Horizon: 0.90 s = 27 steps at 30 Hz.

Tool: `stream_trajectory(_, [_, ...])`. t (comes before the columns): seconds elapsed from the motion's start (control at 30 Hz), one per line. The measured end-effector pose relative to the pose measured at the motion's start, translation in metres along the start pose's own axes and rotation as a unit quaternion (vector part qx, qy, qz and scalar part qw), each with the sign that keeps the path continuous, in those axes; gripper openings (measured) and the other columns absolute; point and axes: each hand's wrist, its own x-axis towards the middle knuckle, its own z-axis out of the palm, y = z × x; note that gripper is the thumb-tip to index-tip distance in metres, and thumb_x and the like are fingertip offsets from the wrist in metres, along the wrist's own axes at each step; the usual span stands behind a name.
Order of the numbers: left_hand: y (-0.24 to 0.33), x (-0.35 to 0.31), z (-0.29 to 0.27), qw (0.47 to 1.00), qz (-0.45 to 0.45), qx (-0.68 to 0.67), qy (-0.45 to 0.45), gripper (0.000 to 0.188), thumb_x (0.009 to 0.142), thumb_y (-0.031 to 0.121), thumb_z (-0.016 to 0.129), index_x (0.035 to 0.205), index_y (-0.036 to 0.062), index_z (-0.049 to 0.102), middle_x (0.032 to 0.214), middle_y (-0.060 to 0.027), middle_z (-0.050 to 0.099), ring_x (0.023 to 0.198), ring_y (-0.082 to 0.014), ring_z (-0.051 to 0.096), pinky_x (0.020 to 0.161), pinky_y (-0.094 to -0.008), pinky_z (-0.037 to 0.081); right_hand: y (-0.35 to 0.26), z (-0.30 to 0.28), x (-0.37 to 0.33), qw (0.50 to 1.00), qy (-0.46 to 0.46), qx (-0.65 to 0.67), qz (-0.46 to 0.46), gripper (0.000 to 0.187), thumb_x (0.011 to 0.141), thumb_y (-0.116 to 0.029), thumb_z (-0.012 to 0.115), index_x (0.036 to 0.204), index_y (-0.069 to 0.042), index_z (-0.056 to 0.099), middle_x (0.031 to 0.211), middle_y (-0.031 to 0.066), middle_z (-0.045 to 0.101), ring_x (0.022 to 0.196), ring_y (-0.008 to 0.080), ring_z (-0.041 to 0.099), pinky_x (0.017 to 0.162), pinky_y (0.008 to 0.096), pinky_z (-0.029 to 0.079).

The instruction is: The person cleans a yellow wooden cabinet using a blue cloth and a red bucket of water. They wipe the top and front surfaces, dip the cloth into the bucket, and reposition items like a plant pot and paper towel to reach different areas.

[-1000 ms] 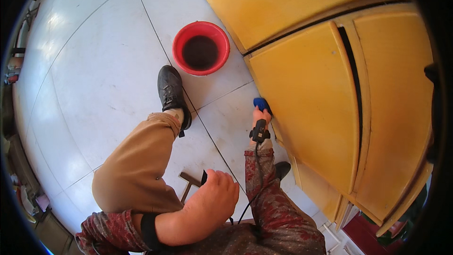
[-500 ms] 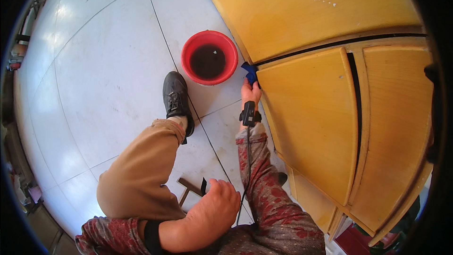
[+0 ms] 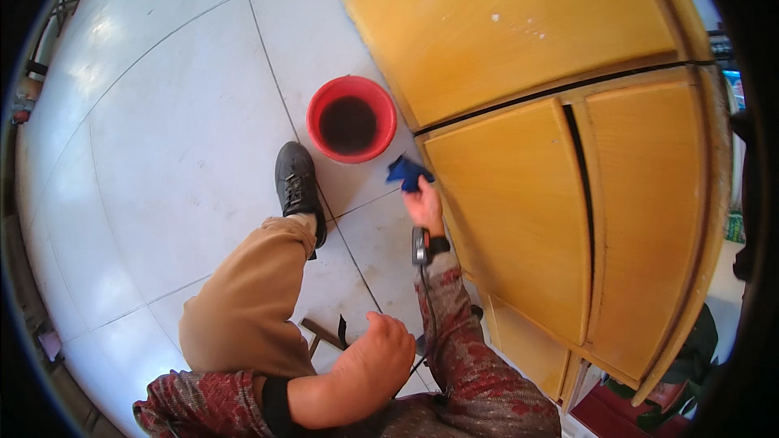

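Note:
My right hand [image 3: 424, 204] is closed on a dark blue cloth [image 3: 408, 171], held just off the corner of a yellow wooden cabinet door [image 3: 511, 211]. Beyond the cloth, a red plastic bucket [image 3: 317, 131] with dark, murky water in it stands on the floor. My left hand [image 3: 378, 353] stays low near my lap, its fingers curled in; the fingertips are hidden and nothing shows in them. A small black device on a strap [image 3: 420, 246] sits on my right wrist, with a cable running along the sleeve.
The yellow cabinet [image 3: 495, 0] fills the right side, its doors parted by dark gaps. My black shoe [image 3: 296, 181] rests on white floor tiles [image 3: 187, 138] left of the bucket. A small brown wooden frame [image 3: 324, 332] is by my left hand. Dark items line the far left edge.
My right hand has drawn the cloth back from the cabinet edge, toward me and slightly left. The cabinet and bucket appear shifted as the view moved. My left hand stays curled near my lap.

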Motion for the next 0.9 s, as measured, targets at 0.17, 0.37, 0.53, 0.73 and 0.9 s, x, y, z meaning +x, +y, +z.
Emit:
stream_trajectory(0.17, [0.001, -0.001, 0.001, 1.000, -0.002, 0.025, 0.016, 0.025, 0.078, 0.026, 0.063, 0.093, 0.0058, 0.060, 0.083, -0.0061, 0.062, 0.083, -0.0226, 0.059, 0.073, -0.0368, 0.042, -0.020, 0.032, -0.130, 0.948, -0.142, -0.242, -0.151, 0.032, 0.092, -0.008, 0.060, 0.123, 0.000, 0.057, 0.114, 0.0072, 0.063, 0.105, 0.0193, 0.058, 0.094, 0.0322, 0.045])
stream_trajectory(0.37, [0.001, 0.003, 0.011, 0.999, 0.023, 0.032, 0.033, 0.024, 0.072, 0.024, 0.067, 0.089, 0.0077, 0.063, 0.080, -0.0034, 0.062, 0.077, -0.0197, 0.061, 0.067, -0.0347, 0.041, -0.082, 0.138, -0.265, 0.351, -0.010, -0.601, -0.718, 0.045, 0.078, 0.000, 0.065, 0.123, -0.002, 0.061, 0.119, 0.0158, 0.062, 0.103, 0.0335, 0.060, 0.086, 0.0412, 0.049])
stream_trajectory(0.53, [0.002, 0.006, 0.018, 0.999, 0.009, 0.002, 0.041, 0.017, 0.071, 0.020, 0.066, 0.085, 0.0098, 0.066, 0.078, -0.0017, 0.063, 0.075, -0.0183, 0.061, 0.063, -0.0344, 0.039, -0.109, 0.208, -0.260, -0.021, 0.027, -0.643, -0.765, 0.029, 0.085, -0.010, 0.056, 0.112, -0.005, 0.067, 0.117, 0.0062, 0.062, 0.113, 0.0254, 0.052, 0.089, 0.0390, 0.036])
stream_trajectory(0.73, [-0.002, 0.007, 0.015, 0.999, 0.005, -0.030, 0.025, 0.019, 0.075, 0.019, 0.066, 0.089, 0.0083, 0.071, 0.086, -0.0066, 0.068, 0.083, -0.0234, 0.065, 0.071, -0.0398, 0.045, -0.109, 0.207, -0.210, -0.237, -0.059, -0.816, -0.524, 0.019, 0.086, -0.018, 0.055, 0.096, -0.005, 0.064, 0.099, 0.0108, 0.063, 0.102, 0.0258, 0.054, 0.095, 0.0444, 0.035])
stream_trajectory(0.9, [-0.004, 0.003, 0.004, 0.997, 0.016, -0.075, -0.029, 0.023, 0.077, 0.021, 0.066, 0.095, 0.0069, 0.072, 0.092, -0.0095, 0.069, 0.090, -0.0264, 0.066, 0.078, -0.0461, 0.048, -0.085, 0.209, -0.168, -0.317, -0.007, -0.843, -0.435, 0.020, 0.088, -0.024, 0.054, 0.098, -0.010, 0.065, 0.091, 0.0065, 0.064, 0.099, 0.0233, 0.054, 0.093, 0.0422, 0.034])
